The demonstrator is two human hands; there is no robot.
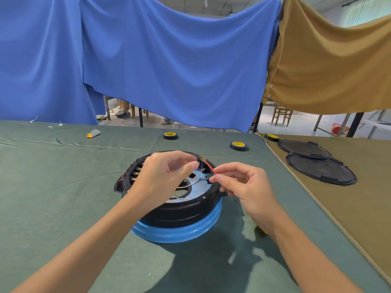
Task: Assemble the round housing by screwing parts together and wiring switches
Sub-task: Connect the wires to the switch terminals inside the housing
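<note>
The round housing [179, 212], black on top with a blue lower ring, sits on the green cloth in front of me. Inside it lie a shiny metal plate, white wires [186, 185] and brass switch terminals [136, 173] at the left wall. My right hand [243, 187] pinches a thin red wire [211, 168] that runs up to the far rim. Over the housing's opening hovers my left hand [165, 176], thumb and fingers curled close together near a wire end; whether it grips the wire is hidden.
Two black-and-yellow tape rolls [170, 135] [238, 145] lie behind the housing, a third [271, 137] on the tan cloth. Two black round covers [320, 168] rest at the right. A small yellow-grey item [93, 133] lies far left. Blue and tan sheets hang behind the table.
</note>
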